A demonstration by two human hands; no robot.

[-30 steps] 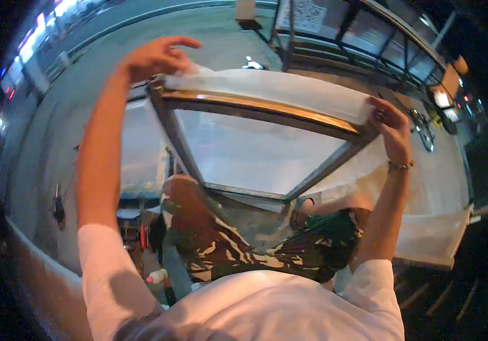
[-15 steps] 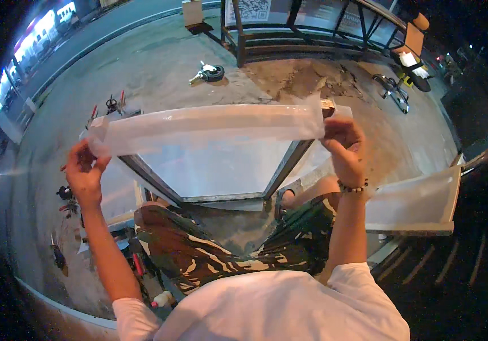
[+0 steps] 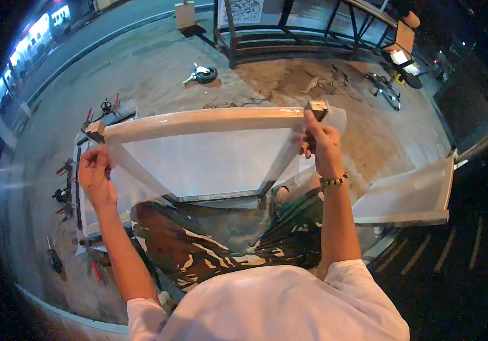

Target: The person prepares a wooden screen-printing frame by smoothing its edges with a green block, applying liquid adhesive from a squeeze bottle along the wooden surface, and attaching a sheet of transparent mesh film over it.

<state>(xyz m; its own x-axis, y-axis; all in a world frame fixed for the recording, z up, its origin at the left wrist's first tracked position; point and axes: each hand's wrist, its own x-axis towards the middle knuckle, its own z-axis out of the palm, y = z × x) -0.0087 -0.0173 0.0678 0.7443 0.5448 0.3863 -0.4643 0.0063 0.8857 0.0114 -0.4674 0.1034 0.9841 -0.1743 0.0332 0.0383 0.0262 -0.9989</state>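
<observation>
The person holds a long wooden bar (image 3: 204, 120) up in front of the chest, with a thin clear sheet (image 3: 210, 162) hanging from it. The left hand (image 3: 93, 176) grips the sheet just under the bar's left end, and the right hand (image 3: 319, 139) is closed on the right end. The two hands are well apart. A moment ago the bar sat higher and farther out, and the left hand was lower and wider. Now the bar is lower, closer and almost level, so the sheet looks pulled flat. Below it lies a metal frame (image 3: 221, 196), over knees in camouflage trousers (image 3: 198, 250). A wheel (image 3: 201, 74) rests far off on the concrete floor (image 3: 141, 62).
</observation>
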